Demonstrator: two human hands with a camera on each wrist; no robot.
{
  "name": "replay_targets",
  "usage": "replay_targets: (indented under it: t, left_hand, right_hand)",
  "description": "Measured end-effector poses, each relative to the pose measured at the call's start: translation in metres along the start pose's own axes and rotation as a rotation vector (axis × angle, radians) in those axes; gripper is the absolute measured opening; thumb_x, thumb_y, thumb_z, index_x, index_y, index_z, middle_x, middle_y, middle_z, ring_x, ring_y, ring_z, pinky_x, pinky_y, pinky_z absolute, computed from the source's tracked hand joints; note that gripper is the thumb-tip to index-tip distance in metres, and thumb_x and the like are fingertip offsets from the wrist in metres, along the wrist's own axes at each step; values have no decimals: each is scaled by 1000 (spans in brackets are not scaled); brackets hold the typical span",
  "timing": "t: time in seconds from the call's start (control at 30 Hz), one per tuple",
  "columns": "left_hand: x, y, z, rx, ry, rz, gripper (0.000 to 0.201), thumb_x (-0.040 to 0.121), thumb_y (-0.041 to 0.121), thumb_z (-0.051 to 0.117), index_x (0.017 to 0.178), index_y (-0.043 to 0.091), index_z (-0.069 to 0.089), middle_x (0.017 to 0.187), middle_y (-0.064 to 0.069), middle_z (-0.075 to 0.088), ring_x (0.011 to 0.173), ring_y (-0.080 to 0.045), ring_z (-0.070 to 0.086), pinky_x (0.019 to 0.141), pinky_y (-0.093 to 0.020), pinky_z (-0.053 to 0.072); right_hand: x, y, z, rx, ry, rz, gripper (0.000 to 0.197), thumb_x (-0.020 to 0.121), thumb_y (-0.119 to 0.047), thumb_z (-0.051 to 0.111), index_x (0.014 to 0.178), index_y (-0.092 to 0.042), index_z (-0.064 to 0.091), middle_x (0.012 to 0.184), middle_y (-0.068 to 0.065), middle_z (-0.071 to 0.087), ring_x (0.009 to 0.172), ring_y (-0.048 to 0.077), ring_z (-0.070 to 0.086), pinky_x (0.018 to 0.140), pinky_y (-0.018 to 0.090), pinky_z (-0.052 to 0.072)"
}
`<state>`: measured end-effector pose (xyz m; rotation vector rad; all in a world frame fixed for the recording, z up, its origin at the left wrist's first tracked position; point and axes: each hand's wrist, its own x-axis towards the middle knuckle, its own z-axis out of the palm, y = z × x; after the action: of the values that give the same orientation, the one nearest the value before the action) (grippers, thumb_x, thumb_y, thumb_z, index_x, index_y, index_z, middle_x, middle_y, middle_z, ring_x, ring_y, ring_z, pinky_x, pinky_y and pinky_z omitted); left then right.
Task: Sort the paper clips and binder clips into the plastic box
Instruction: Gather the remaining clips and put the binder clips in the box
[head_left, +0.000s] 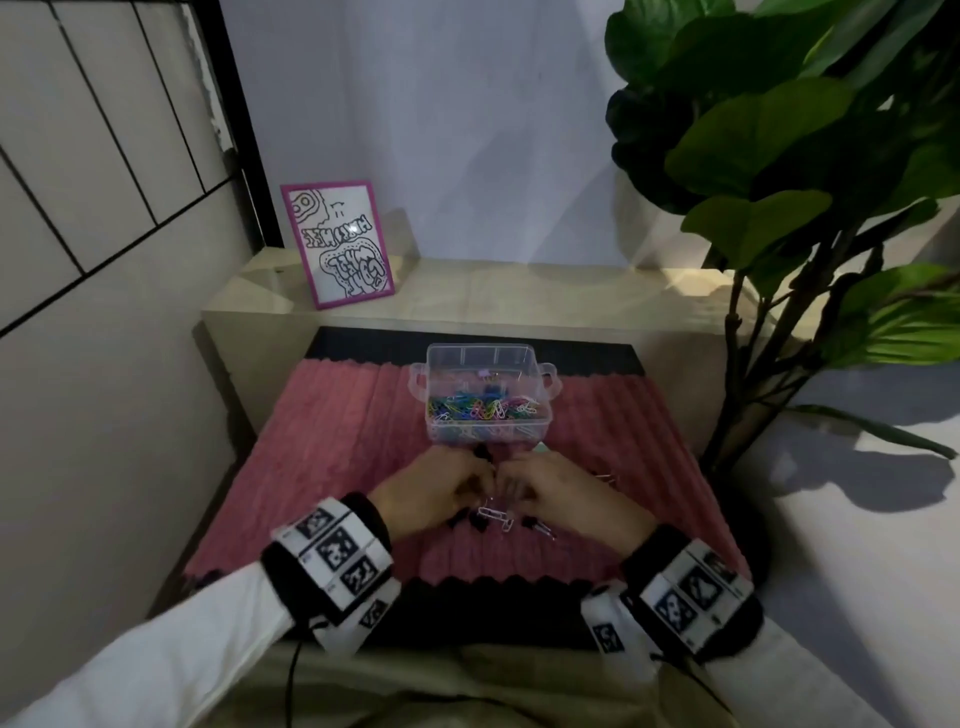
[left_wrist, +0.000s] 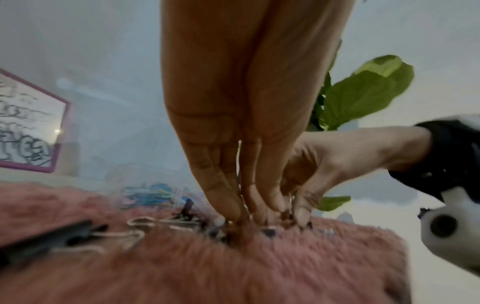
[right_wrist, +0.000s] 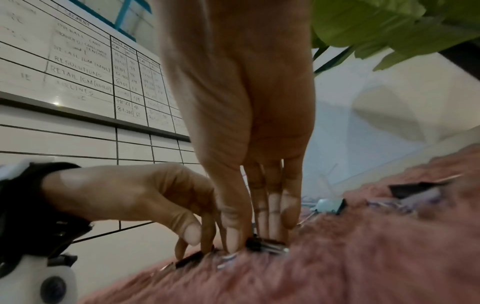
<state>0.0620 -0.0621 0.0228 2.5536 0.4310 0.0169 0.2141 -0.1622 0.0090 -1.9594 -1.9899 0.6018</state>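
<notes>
The clear plastic box (head_left: 549, 382) stands at the far middle of the pink fluffy mat (head_left: 337, 441), its front part heaped with coloured paper clips (head_left: 483, 408). Both hands work side by side just in front of it. My left hand (head_left: 470, 486) has its fingertips gathered on the mat (left_wrist: 241, 220), pinching a small dark clip that is blurred. My right hand (right_wrist: 249, 238) pinches a black binder clip (right_wrist: 262, 245) between thumb and fingers. White paper clips (head_left: 493, 514) and black binder clips (head_left: 478, 526) lie loose under the hands.
More loose clips lie around: a black binder clip (left_wrist: 52, 236), a pale mint one (right_wrist: 330, 205), another black one (right_wrist: 410, 188). A pink-framed picture (head_left: 340, 241) stands on the beige ledge (head_left: 519, 296) behind. A leafy plant (head_left: 779, 156) overhangs the right side.
</notes>
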Motion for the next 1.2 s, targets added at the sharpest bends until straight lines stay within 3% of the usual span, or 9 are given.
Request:
replay_targets:
  t: [0.1,0.17,0.33,0.43,0.53,0.73,0.9,1.03,1.2]
  left_hand:
    - [7,7,16,132,-58,-68,31,83,25,62,105,6,55,109,-12,58,101,-26,56,85,-33,42]
    - [11,12,23,194,-108,-107,42,82,37,61,110,8,50,114,-12,53,104,-29,53,84,-40,44]
    - [20,26,36,299,-127,-97,42,87,24,56,124,9,45,119,-14,48,107,-32,51,81,-38,44]
    - [24,26,37,368,-97,-75,24,91,17,47,112,6,52,114,-15,51,104,-33,54,80,-41,45]
    - [27,21,33,363,-78,-37,17,91,11,46,99,4,59,107,-14,58,97,-30,57,78,-38,46]
    - [12,-5,-7,-483,21,-173,8,82,0,62,84,7,66,66,4,70,57,-3,65,58,-11,52]
    - [-45,-28,-39,-1059,392,-256,11,70,14,69,79,9,64,69,0,73,63,-4,67,61,-11,54]
    - [-88,-40,-28,-1219,534,-275,39,38,41,85,68,22,70,72,5,72,67,0,67,65,-9,54]
    - [-112,-43,1,-1327,650,-321,12,59,18,61,60,23,71,61,6,70,59,0,65,60,-8,53]
  right_hand:
    - [-13,3,3,-66,36,37,22,76,-10,69,97,-10,62,102,4,61,95,13,55,81,25,41]
    - [-24,9,-3,12,173,43,20,76,-7,68,96,-8,65,99,6,62,89,7,56,78,15,40]
    - [-52,45,-19,215,535,210,15,79,9,60,89,0,67,84,4,63,73,-3,57,69,-2,38]
    - [-61,62,-18,162,517,268,15,79,8,60,89,0,67,88,6,65,85,18,61,77,9,42]
    - [-66,64,-14,179,488,289,13,81,7,59,90,1,67,90,9,67,87,21,61,76,4,37]
    - [-59,52,-6,209,376,233,10,80,4,62,89,1,67,93,10,66,82,2,61,72,10,44]
    - [-43,44,-10,135,341,220,14,82,-1,61,95,-4,65,90,5,60,79,21,61,76,34,49]
    - [-17,32,-8,-52,195,196,39,87,-19,59,125,-12,51,120,8,54,112,23,47,93,31,38]
    - [20,-20,15,-173,-27,197,67,85,-49,54,141,-21,30,141,13,34,130,33,26,105,48,34]
